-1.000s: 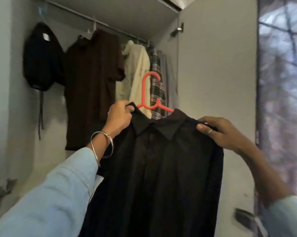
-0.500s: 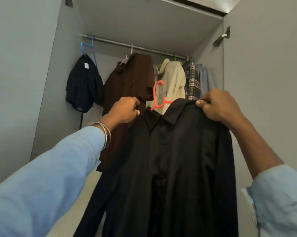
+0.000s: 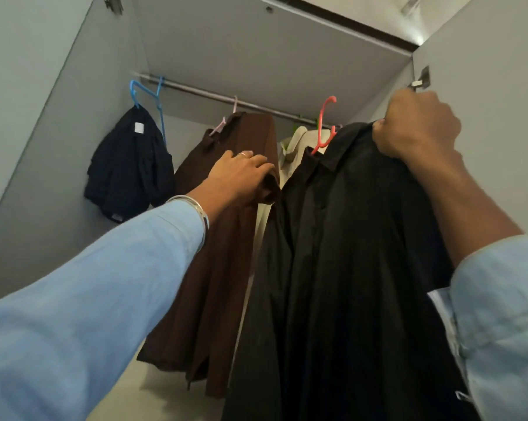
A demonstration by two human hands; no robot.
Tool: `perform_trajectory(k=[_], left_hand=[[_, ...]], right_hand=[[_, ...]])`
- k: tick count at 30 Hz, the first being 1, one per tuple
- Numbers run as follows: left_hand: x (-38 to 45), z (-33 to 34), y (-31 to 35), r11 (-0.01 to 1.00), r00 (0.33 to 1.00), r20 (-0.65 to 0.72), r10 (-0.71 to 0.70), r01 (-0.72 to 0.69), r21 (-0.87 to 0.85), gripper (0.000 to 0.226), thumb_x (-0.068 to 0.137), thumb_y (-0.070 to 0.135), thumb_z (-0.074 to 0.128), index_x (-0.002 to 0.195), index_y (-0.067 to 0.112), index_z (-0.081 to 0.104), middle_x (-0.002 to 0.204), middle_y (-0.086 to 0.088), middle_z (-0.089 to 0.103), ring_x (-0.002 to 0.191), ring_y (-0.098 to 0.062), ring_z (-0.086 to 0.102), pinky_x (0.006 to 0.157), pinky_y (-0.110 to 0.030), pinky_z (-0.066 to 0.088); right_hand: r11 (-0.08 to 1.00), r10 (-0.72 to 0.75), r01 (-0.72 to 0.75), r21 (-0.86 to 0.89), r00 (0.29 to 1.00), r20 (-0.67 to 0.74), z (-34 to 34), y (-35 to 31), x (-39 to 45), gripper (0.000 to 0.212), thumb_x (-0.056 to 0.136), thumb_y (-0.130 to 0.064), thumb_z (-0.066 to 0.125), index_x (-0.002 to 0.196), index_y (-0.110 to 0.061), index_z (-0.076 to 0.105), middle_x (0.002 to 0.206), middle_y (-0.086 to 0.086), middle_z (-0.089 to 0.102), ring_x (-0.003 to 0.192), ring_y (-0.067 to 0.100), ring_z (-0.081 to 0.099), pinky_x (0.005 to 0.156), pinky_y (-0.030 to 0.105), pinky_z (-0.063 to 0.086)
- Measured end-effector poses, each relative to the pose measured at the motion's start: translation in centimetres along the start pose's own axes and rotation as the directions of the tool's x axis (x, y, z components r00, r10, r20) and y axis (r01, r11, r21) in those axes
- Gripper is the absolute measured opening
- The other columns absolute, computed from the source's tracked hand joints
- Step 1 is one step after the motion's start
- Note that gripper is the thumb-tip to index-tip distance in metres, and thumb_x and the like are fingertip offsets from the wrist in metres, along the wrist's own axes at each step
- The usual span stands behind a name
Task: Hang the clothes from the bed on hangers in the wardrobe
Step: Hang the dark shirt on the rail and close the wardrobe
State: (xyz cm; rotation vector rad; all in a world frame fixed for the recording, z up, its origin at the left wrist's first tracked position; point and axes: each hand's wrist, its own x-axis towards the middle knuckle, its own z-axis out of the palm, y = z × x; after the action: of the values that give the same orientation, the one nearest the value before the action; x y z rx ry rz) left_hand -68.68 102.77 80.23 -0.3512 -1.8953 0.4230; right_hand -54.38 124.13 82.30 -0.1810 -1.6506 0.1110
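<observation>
Along the wardrobe rail (image 3: 226,97) hang three garments — a bundled one (image 3: 129,165) far left, a shirt (image 3: 223,238) mid-rail, another (image 3: 299,144) behind it to the right. Nearest the camera, right of these, a shirt on a hanger (image 3: 325,126) is held up — its hook just below the rail.

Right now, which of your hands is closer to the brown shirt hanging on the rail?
Left. The left hand presses against the brown shirt at its sleeve. The right hand is off to the right, gripping the shoulder of the black shirt.
</observation>
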Motion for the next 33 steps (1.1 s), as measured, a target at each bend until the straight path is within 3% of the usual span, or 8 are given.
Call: perform_trajectory(k=[4,8,13,17,21,25,29,33], left_hand=[[4.7,2.0,0.1,0.988,0.995,-0.05,0.083,-0.075,0.136,0.062,0.099,0.033,0.041,0.152,0.031,0.01,0.16,0.002,0.012,0.148,-0.025,0.008,0.11,-0.053,0.023],[8.7,4.2,-1.4,0.914,0.993,0.057,0.103,-0.117,0.389,0.051,0.103,0.033,0.026,0.152,0.036,0.01,0.161,0.004,0.008,0.148,-0.026,-0.001,0.112,-0.062,0.002],[9.3,7.4,-6.1,0.816,1.0,0.01,0.027,-0.027,0.578,0.033,0.098,0.03,0.041,0.126,0.029,0.059,0.131,0.003,0.059,0.14,-0.032,0.029,0.107,-0.068,-0.007],[8.7,8.7,-8.5,0.946,0.981,-0.173,-0.093,0.141,0.291,0.029,0.097,0.02,0.039,0.108,0.021,0.065,0.113,-0.008,0.066,0.117,-0.034,0.053,0.108,-0.058,0.021],[10.4,9.2,-10.6,0.96,0.883,-0.377,-0.28,0.247,-0.136,0.033,0.095,0.037,0.04,0.114,0.013,0.052,0.103,-0.021,0.061,0.093,-0.042,0.06,0.078,-0.044,0.047],[13.1,9.3,-11.7,0.942,0.76,-0.559,-0.332,0.238,-0.236,0.053,0.088,0.056,0.05,0.12,0.013,0.044,0.111,-0.017,0.056,0.104,-0.04,0.054,0.075,-0.046,0.047],[15.8,9.2,-12.3,0.944,0.828,-0.477,-0.296,0.175,-0.281,0.052,0.087,0.049,0.057,0.129,0.024,0.039,0.119,-0.014,0.05,0.107,-0.039,0.053,0.073,-0.043,0.041],[17.4,10.1,-13.6,0.962,0.791,-0.553,-0.261,0.162,-0.221,0.032,0.09,0.03,0.053,0.12,0.019,0.051,0.116,-0.012,0.057,0.103,-0.038,0.056,0.073,-0.042,0.042]], right_hand=[[0.998,0.019,-0.014,0.056,0.997,-0.077,3.9,-2.6,3.0,0.032,0.089,-0.012,0.052,0.119,0.0,0.055,0.126,0.027,0.053,0.113,0.049,0.052,0.09,0.047,0.045],[0.994,0.001,0.014,0.11,0.991,-0.132,8.4,-5.7,6.0,0.033,0.091,-0.014,0.05,0.122,-0.003,0.056,0.126,0.025,0.055,0.114,0.047,0.053,0.089,0.045,0.046],[0.991,-0.066,0.08,0.104,0.988,-0.139,15.1,-8.3,8.3,0.031,0.092,-0.018,0.053,0.119,-0.003,0.057,0.123,0.026,0.057,0.113,0.047,0.054,0.09,0.046,0.047],[0.992,-0.075,0.084,0.093,0.992,-0.098,21.5,-9.7,9.7,0.029,0.09,-0.012,0.054,0.117,-0.003,0.059,0.12,0.025,0.059,0.111,0.046,0.056,0.085,0.045,0.049],[0.994,-0.067,0.071,0.087,0.997,-0.048,26.3,-10.9,11.8,0.028,0.091,-0.01,0.054,0.118,-0.005,0.059,0.12,0.021,0.059,0.11,0.042,0.058,0.082,0.042,0.049],[0.994,-0.066,0.069,0.084,0.997,-0.037,29.4,-11.7,14.2,0.029,0.091,-0.009,0.054,0.118,-0.003,0.059,0.12,0.021,0.059,0.111,0.042,0.057,0.083,0.043,0.048],[0.994,-0.052,0.055,0.091,0.998,-0.031,31.3,-12.8,17.0,0.032,0.09,-0.007,0.051,0.121,-0.002,0.058,0.124,0.022,0.058,0.116,0.041,0.054,0.087,0.044,0.049],[0.995,-0.055,0.06,0.08,0.996,-0.064,32.3,-14.0,19.0,0.032,0.093,-0.007,0.048,0.123,-0.003,0.057,0.126,0.023,0.057,0.116,0.042,0.055,0.089,0.044,0.048]])
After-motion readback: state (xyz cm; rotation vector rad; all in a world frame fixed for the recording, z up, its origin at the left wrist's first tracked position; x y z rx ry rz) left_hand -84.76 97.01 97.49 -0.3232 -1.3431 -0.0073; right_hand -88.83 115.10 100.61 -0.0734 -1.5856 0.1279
